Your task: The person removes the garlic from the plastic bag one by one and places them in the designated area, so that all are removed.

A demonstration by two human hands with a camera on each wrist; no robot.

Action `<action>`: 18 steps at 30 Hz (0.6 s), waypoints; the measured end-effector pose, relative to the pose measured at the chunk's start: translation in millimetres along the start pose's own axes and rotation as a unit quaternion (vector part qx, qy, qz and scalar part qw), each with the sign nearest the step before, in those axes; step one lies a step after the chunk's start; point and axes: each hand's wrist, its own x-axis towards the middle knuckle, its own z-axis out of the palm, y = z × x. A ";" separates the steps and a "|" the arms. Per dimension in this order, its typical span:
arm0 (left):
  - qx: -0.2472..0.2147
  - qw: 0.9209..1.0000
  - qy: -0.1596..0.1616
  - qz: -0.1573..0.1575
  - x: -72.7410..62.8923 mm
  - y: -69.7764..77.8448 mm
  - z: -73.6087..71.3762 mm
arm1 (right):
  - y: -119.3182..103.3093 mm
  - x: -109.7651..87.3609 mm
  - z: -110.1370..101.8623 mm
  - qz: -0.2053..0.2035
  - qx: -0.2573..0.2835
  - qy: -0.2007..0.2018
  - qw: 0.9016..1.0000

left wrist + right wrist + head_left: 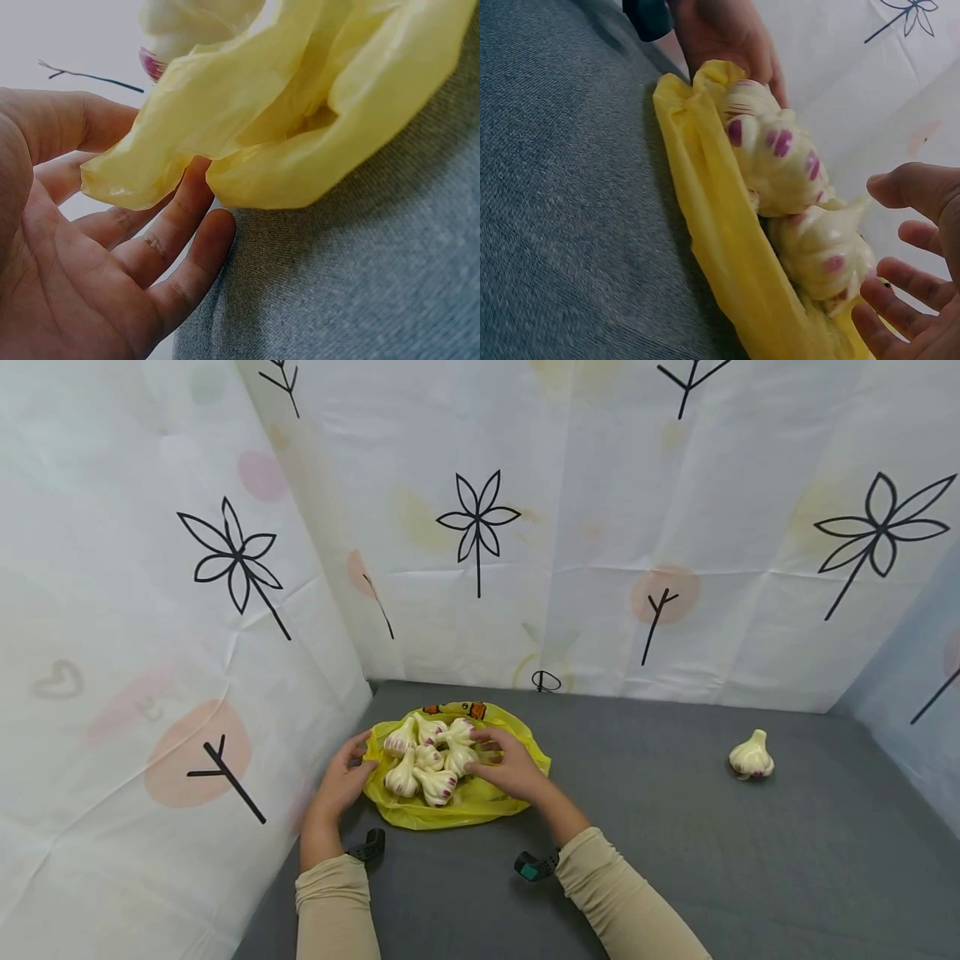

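Note:
Several white garlic bulbs [438,782] with purple marks lie bunched on a spread yellow plastic bag [472,814], whose rim is folded down around them. At the bag's left edge is my left hand [343,783]; in the left wrist view its loosely bent fingers [196,251] lie behind and below a flap of yellow plastic [232,97]. My right hand [516,770] reaches over the bag's right side, fingertips close to the rightmost bulbs. Seen from the right wrist, its fingers [900,292] are spread beside a garlic bulb [821,251] and grip nothing.
A single garlic bulb [752,755] sits apart on the grey cloth-covered table [637,827], far to the right. White printed sheets [592,527] stand as walls at the back and on the left, close to my left hand.

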 end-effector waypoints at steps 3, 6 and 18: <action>0.003 1.000 -0.002 0.003 0.6 -0.3 0.2 | 2.2 2.2 4.9 -0.002 -0.002 -0.004 1.000; 0.004 1.000 0.000 0.000 1.5 -1.5 0.9 | 4.3 4.0 8.3 -0.003 -0.013 -0.005 1.000; -0.009 1.000 0.000 -0.008 1.3 -2.6 -0.4 | 10.0 8.8 14.4 -0.009 -0.052 -0.004 0.999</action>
